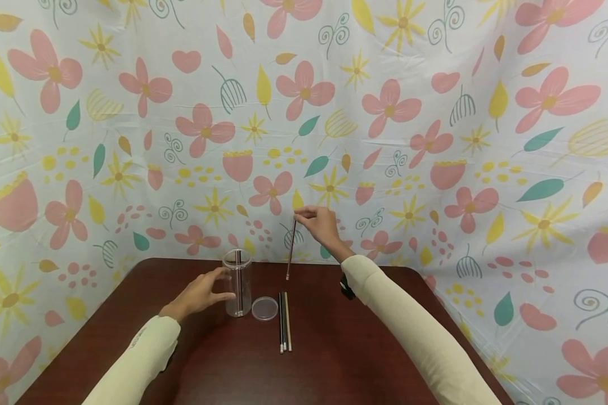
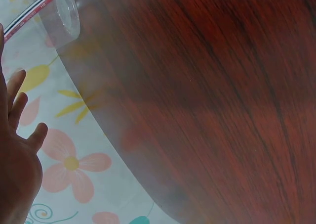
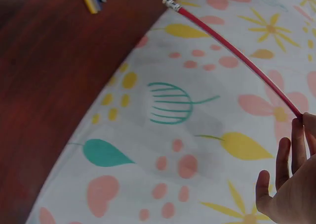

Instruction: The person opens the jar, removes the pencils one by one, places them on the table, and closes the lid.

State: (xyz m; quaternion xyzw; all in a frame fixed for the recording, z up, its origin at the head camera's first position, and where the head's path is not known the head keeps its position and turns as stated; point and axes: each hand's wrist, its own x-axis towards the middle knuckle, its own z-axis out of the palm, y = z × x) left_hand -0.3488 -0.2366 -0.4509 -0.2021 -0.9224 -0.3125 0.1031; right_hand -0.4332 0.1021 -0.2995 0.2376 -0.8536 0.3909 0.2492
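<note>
My right hand (image 1: 320,224) pinches a red pencil (image 1: 291,250) by its upper end, above the table's far edge. The pencil hangs nearly upright, its white eraser end down, as the right wrist view also shows. My left hand (image 1: 200,292) is at the left side of a clear cylindrical jar (image 1: 245,301), thumb and fingers spread apart, fingertips right at its wall. Inside the jar stands a striped pencil (image 2: 32,12), dark, white and red. A round clear lid (image 1: 265,309) lies to the right of the jar.
Several pencils (image 1: 283,320), dark ones and a tan one, lie side by side on the dark reddish-brown table (image 1: 360,349), right of the lid. Behind the table hangs a white cloth (image 1: 304,146) printed with flowers and leaves.
</note>
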